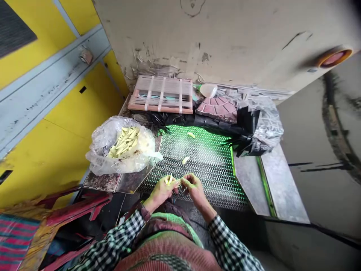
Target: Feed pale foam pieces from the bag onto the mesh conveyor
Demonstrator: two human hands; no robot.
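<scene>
My left hand (163,191) is closed on a few small pale yellow, leaf-shaped pieces (169,180), which stick up between thumb and fingers. Close against its fingertips, my right hand (194,187) is in a pinch; whatever lies in that pinch is too small to make out. Both hands are over the near end of a metal mesh belt (208,184). Two similar pieces rest apart on the belt, one piece (185,160) nearer and another piece (191,134) farther off. Many more fill an open clear plastic bag (98,139) at the left.
Green light glows along the belt's far end, beneath a ledge wrapped in black plastic. On it are a wooden frame wound with clear film (160,109) and a pink segmented slab (217,107). Metal side plates (284,184) flank the belt at right. Yellow panels (70,128) stand left.
</scene>
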